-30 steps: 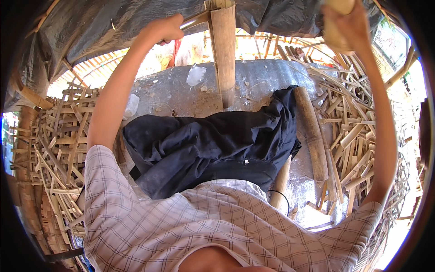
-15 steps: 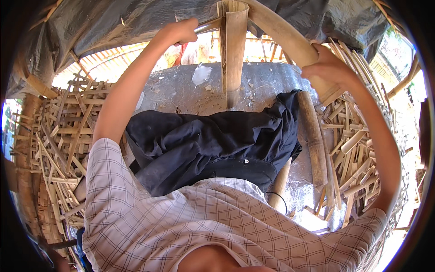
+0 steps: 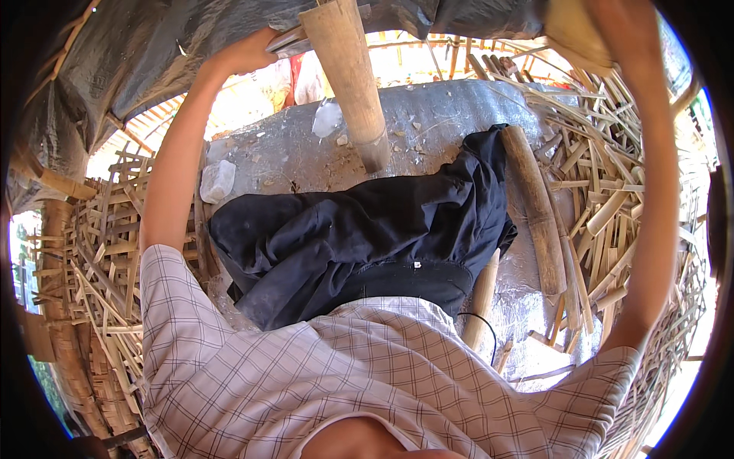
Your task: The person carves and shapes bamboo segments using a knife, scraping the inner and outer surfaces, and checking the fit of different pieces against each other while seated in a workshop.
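The left hand (image 3: 246,53) is closed on one end of a narrow grey metal blade (image 3: 287,41), which meets the top of a thick tan bamboo tube (image 3: 344,73) just right of that grip. The one tube stands tilted, its foot below the grip on a silvery grey sheet (image 3: 436,122). The right hand (image 3: 631,38), raised well apart, is blurred and cut by the frame but appears wrapped on one pale, stout bamboo club (image 3: 575,34). The pose suggests a splitting stroke in hand; the next move would call for a steady blade and left fingers clear of the blow.

Below the left grip lie two whitish pieces: one pale lump (image 3: 219,181) and one translucent scrap (image 3: 327,120). Below the right grip are one brown bamboo length (image 3: 535,210) and a heap of split bamboo strips (image 3: 604,199), too tangled to count.
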Demonstrator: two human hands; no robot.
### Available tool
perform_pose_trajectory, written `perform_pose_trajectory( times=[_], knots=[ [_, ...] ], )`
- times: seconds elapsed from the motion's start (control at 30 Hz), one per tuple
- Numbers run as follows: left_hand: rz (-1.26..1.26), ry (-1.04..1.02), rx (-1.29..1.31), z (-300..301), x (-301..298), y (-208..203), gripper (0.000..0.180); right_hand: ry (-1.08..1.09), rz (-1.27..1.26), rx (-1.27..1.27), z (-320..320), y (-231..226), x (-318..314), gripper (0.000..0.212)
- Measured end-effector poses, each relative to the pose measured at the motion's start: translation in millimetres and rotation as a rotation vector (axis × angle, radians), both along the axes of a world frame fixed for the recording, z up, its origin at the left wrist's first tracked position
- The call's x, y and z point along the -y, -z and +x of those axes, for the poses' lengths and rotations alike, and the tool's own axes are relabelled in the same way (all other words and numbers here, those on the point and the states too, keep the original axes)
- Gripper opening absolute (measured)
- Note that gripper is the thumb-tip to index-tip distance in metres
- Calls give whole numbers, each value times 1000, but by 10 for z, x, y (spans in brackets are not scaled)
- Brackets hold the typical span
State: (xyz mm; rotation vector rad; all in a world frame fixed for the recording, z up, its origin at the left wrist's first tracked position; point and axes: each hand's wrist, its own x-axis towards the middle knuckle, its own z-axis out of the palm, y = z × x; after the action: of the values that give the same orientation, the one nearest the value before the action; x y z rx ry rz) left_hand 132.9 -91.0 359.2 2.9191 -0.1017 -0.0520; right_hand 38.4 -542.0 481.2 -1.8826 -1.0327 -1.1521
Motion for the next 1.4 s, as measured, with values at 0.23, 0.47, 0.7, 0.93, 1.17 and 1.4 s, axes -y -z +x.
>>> perform_pose_trajectory(
  times=[0.23, 0.47, 0.7, 0.93, 1.17, 1.4],
  knots=[
    [108, 203, 161, 89, -142, 139, 57, 226, -544, -747, 567, 1490, -228, 66],
    [44, 173, 104, -56, -2, 262, 55, 366, -1014, -1395, 228, 1846, 34, 89],
    [-1, 158, 46, 31, -123, 348, 54, 225, -216, -1681, -327, 1244, 210, 67],
    [-5, 123, -1, -9, 24, 303, 53, 67, 241, -847, -354, 156, 235, 65],
    [3, 201, 110, -55, 239, 249, 52, 296, 104, -365, 262, 945, -141, 65],
    [223, 156, 94, 92, 188, 391, 53, 213, -394, -1216, 115, 1652, -231, 65]
  ],
)
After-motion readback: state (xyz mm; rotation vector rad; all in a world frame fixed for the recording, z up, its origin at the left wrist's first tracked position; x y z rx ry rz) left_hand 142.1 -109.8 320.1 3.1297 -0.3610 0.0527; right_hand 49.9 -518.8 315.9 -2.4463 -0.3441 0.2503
